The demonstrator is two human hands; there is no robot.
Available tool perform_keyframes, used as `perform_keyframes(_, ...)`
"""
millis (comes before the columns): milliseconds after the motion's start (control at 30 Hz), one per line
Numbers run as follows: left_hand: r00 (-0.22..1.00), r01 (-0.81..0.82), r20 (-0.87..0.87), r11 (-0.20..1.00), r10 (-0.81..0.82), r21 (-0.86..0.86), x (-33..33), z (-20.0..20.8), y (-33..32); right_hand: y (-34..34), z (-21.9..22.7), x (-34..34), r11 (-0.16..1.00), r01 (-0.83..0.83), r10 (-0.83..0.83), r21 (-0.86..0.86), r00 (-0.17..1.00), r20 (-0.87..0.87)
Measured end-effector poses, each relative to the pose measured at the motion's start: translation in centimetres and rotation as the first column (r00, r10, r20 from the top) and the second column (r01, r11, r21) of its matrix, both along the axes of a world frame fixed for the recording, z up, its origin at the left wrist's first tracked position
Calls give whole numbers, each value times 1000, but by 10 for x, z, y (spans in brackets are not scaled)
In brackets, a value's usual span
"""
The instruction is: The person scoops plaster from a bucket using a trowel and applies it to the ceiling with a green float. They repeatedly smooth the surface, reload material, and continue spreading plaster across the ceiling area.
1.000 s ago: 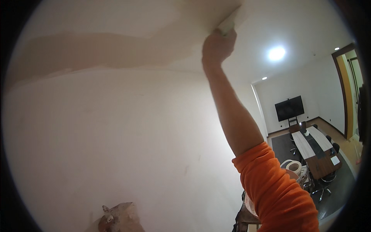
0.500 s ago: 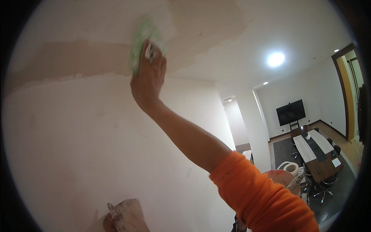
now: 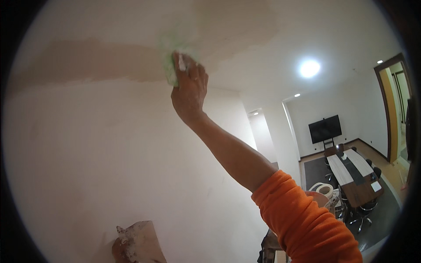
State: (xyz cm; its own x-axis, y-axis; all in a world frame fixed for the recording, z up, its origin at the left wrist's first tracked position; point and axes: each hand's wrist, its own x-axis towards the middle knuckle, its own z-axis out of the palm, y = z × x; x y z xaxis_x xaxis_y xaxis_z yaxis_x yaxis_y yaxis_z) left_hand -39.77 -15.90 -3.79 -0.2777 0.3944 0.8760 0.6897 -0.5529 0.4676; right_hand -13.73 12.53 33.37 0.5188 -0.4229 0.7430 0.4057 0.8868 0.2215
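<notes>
My right hand point(image 3: 190, 90) is raised to the ceiling, fingers closed round the pale handle of a trowel point(image 3: 169, 65) with a pale green blade. The blade is smeared by motion, and I cannot tell whether it touches the ceiling. Around it runs a beige-brown patch point(image 3: 101, 61) along the ceiling's edge by the wall. At the bottom left, my left hand point(image 3: 117, 252) is partly in view, closed on a broad putty knife point(image 3: 147, 241) caked with whitish filler along one side.
A white wall point(image 3: 131, 158) fills the left. Behind my orange sleeve stand a reddish bucket point(image 3: 320, 199) and a tape roll point(image 3: 325, 189). Farther right are a meeting table point(image 3: 362, 193) with chairs, a black screen point(image 3: 325, 129) on a stand, and a doorway point(image 3: 390, 109).
My right hand and the trowel have moved right and slightly down in the view. The left hand with the putty knife has shifted slightly left, and the whole view has shifted a little.
</notes>
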Motion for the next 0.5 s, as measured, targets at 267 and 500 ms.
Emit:
perform_keyframes(267, 992, 106, 65, 994, -106, -5, -27, -13, 0, 52, 41, 84, 781, -625, 559, -7, 704, -438)
perform_keyframes(500, 922, 124, 361, 990, -138, 61, -12, -7, -4, 49, -8, -20, 916, -275, 282, -293, 959, -20)
